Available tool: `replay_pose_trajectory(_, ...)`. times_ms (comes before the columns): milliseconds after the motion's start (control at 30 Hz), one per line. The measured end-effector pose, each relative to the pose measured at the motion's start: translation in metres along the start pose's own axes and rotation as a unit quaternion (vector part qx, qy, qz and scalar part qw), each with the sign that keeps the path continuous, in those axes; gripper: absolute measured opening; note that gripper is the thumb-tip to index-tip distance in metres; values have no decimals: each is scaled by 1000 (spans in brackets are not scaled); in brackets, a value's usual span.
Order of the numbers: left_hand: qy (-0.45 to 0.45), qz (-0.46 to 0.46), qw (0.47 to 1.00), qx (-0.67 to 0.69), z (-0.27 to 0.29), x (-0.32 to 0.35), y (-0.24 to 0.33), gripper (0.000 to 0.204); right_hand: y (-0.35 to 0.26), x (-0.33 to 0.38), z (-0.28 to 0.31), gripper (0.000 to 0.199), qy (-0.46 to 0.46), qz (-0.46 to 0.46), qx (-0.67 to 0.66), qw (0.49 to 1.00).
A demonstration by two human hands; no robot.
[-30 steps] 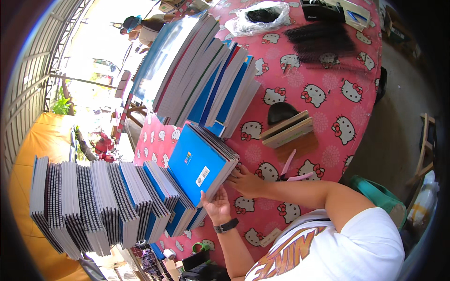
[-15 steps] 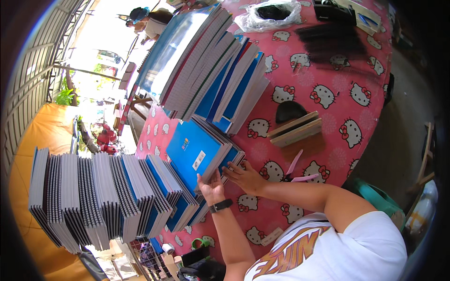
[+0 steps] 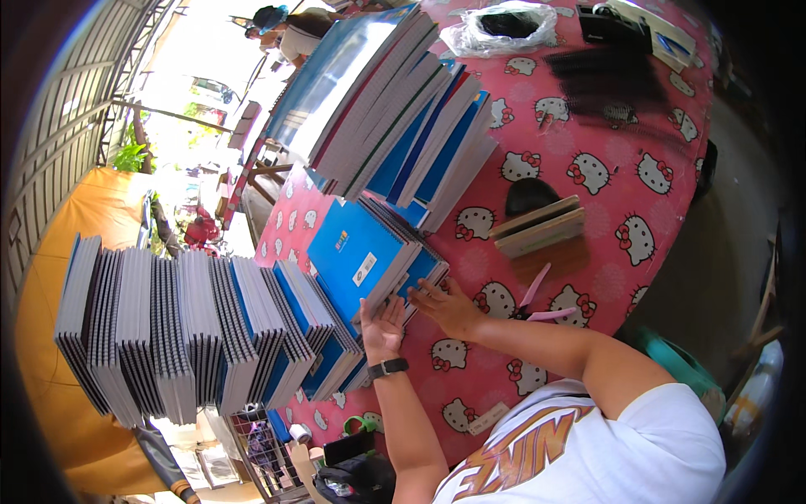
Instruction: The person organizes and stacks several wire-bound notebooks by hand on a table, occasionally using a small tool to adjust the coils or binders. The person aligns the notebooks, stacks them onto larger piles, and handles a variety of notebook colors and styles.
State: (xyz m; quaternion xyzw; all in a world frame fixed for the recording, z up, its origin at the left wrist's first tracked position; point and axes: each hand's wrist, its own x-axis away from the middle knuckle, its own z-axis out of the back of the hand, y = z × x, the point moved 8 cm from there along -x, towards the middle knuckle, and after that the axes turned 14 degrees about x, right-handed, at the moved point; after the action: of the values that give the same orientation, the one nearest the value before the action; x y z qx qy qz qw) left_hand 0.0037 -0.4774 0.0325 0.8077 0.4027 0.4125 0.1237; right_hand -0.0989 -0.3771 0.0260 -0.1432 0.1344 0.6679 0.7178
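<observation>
A stack of blue-covered spiral notebooks lies on the table in front of me, with a white label on its top cover. My left hand, with a dark band at the wrist, rests against the stack's near edge, thumb and fingers apart. Beside it, my right hand is stretched out, its fingertips touching the near right corner of the stack. Both hands have their fingers spread and grip nothing. A taller pile of notebooks stands behind the stack, and a long row of spiral-bound notebooks stretches away to the left.
On the pink patterned tablecloth lie pink-handled scissors, wooden blocks with a dark rounded piece, and a bundle of black binding coils. A plastic bag and a black box sit at the far edge. Another person is in the background.
The whole view has shifted slightly, with the notebooks appearing a little farther right. Both hands stay against the same stack; the left palm looks a little more opened.
</observation>
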Motion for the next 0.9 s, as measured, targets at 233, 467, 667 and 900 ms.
replay_pose_trajectory(233,75,-264,937,-216,48,58,18,38,19,6,25,53,78,-1,-236,969)
replay_pose_trajectory(467,-104,-354,905,-213,-8,143,16,14,101,88,106,33,6,-143,-386,911)
replay_pose_trajectory(667,-379,-335,653,-563,-85,154,-121,32,206,143,176,35,132,-221,-129,958)
replay_pose_trajectory(900,-325,-405,580,-628,-84,146,-236,21,270,126,145,52,77,-203,-58,975)
